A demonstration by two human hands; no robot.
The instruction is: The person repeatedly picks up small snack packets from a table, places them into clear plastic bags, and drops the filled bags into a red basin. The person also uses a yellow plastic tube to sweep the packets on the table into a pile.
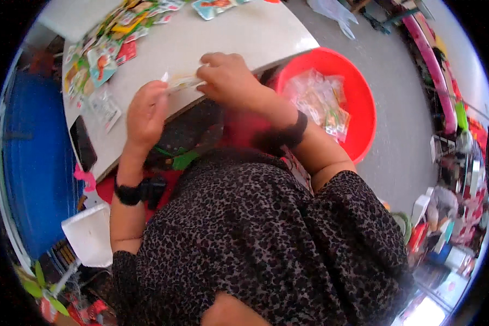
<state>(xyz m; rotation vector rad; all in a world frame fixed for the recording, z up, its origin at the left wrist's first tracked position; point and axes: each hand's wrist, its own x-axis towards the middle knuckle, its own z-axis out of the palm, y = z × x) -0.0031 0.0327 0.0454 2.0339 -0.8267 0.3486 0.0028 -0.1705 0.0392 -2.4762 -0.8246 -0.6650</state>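
Sitting at a pale, smooth, rounded tabletop in a cluttered room with a grey floor. Holding a small flat clear plastic packet with a yellowish insert just above the table's near edge, between both hands. Pinching its left end with the left hand, fingers curled together on the corner. Pressing down on its right end with the right hand, fingers closed over the film and hiding most of it.

Judging by the look: very light, thin, limp and slick, likely crinkling and bending under any squeeze; best taken at the sealed edges or corners, with a flat pinch and no crushing of the insert.

Lying further up the table, at its left side, a loose spread of colourful glossy printed sachets, overlapping one another. Resting near the left edge, a dark flat rectangular phone. Standing on the floor just right of the table, a round red plastic basin holding a heap of similar clear packets. Wearing black bands on both wrists and a dark leopard-print top.
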